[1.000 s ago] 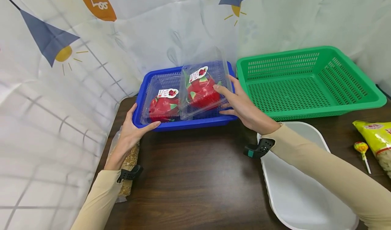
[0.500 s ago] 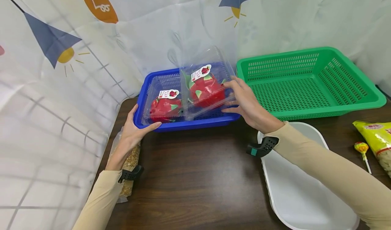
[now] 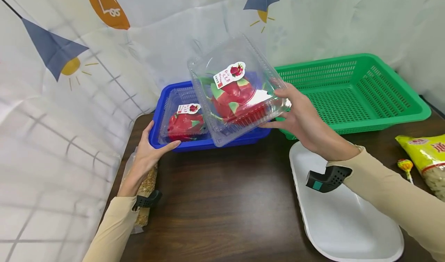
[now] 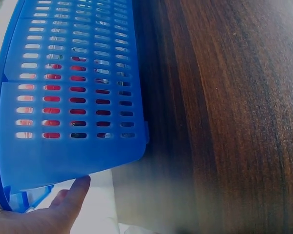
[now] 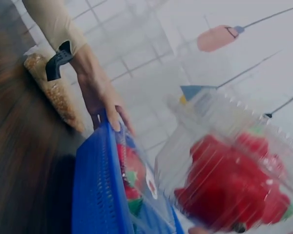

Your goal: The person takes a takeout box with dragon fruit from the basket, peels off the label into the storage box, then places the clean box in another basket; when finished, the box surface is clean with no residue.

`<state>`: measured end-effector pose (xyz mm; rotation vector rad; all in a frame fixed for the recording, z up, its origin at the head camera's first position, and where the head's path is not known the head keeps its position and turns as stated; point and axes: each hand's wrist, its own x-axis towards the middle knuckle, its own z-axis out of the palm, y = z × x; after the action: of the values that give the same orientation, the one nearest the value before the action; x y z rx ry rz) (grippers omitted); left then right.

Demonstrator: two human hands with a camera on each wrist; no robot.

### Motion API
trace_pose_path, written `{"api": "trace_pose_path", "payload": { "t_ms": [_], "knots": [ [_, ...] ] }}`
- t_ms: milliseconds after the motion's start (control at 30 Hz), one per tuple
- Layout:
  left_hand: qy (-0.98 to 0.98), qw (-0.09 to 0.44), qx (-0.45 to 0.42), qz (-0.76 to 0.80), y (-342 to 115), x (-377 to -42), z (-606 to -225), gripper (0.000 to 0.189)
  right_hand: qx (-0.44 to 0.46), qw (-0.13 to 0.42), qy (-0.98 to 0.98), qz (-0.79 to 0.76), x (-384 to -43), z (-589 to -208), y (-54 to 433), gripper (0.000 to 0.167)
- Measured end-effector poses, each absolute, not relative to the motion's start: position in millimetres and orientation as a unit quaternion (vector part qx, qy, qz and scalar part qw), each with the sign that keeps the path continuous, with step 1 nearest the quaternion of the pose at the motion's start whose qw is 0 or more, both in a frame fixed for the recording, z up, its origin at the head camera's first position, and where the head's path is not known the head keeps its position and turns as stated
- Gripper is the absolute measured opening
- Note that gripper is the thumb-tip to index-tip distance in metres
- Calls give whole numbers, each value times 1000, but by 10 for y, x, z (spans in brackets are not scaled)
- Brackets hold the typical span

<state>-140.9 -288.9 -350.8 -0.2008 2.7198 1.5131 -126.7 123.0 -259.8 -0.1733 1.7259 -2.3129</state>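
My right hand point(image 3: 304, 117) grips the right end of a clear plastic clamshell box point(image 3: 226, 123) holding red dragon fruit point(image 3: 240, 96). This box is tilted and raised above the blue basket point(image 3: 229, 143), overlapping its right part in the head view. A white label with a fruit picture is on its lid. A second clamshell box point(image 3: 185, 125) with dragon fruit lies in the basket's left side. My left hand point(image 3: 147, 152) holds the basket's front left corner, thumb over the rim. In the left wrist view the basket's slotted wall point(image 4: 73, 156) and fingers point(image 4: 78, 192) show.
A green basket point(image 3: 368, 123) stands at the back right. In front of it lies a white tray point(image 3: 340, 215), partly under my right forearm. A lollipop point(image 3: 405, 165) and a yellow bag point(image 3: 427, 153) are at the far right. A bag of brownish bits point(image 3: 147, 186) lies beside my left wrist.
My right hand has lifted the right-hand clamshell box up out of the blue basket and towards me, drawing it slightly right. My left hand has kept its hold on the basket's corner.
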Motion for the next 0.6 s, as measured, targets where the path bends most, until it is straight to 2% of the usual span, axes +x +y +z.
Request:
{"api": "trace_pose_path", "payload": {
  "t_ms": [233,367,600],
  "knots": [
    [869,18,-61,491,-2929,-1370,-3555,117,-111,155,605,-773,-1067,-2723,1415,62],
    [870,19,-60,488,-2946,-1339,-3541,116,-110,174,613,-763,-1006,-2841,1505,59],
    [905,-21,-48,421,-2897,-1294,-3467,112,-97,181,635,-745,-970,-3056,1709,60]
  ]
}}
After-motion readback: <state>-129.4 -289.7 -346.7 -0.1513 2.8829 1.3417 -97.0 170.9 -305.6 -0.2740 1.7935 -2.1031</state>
